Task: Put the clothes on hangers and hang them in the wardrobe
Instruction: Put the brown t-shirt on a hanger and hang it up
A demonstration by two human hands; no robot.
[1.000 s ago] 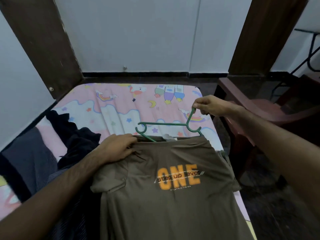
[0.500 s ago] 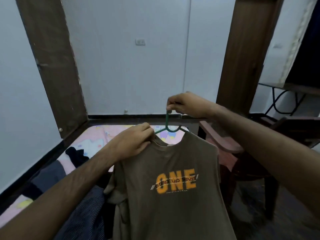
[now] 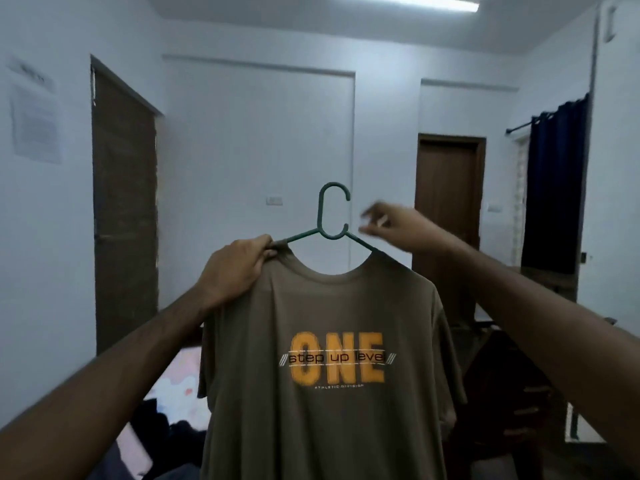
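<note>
- Head view, centre: olive-brown T-shirt (image 3: 325,368) hanging upright on a green hanger (image 3: 330,220), held up at chest height in mid-room; orange "ONE" print with "step up level" across it facing the camera; hook of the hanger standing free above the neckline, opening to the right.
- Left hand (image 3: 235,268) at the shirt's left shoulder; fingers (image 3: 266,244) curled round the collar seam and the hanger's left arm beneath it, pinching cloth and plastic together; whole weight of the garment borne here.
- Right hand (image 3: 384,221) just beside the hook, on its right, blurred by motion; fingers loosely bent, spread a little, closed round nothing; apart from the hook by a narrow gap, above the hanger's right arm; touching or not touching that arm: cannot tell through the blur.
- Right shoulder of the shirt resting on the hanger's right arm, sleeve drooping.
- Behind: white wall (image 3: 242,133) with a switch plate; brown door (image 3: 124,209) at left; second brown door (image 3: 448,216) at right; dark blue curtain (image 3: 554,181) on a rod at far right; paper sheet (image 3: 34,123) on the left wall.
- Below left: patterned pink bedsheet (image 3: 176,379) with dark clothes (image 3: 162,424) heaped on it.
</note>
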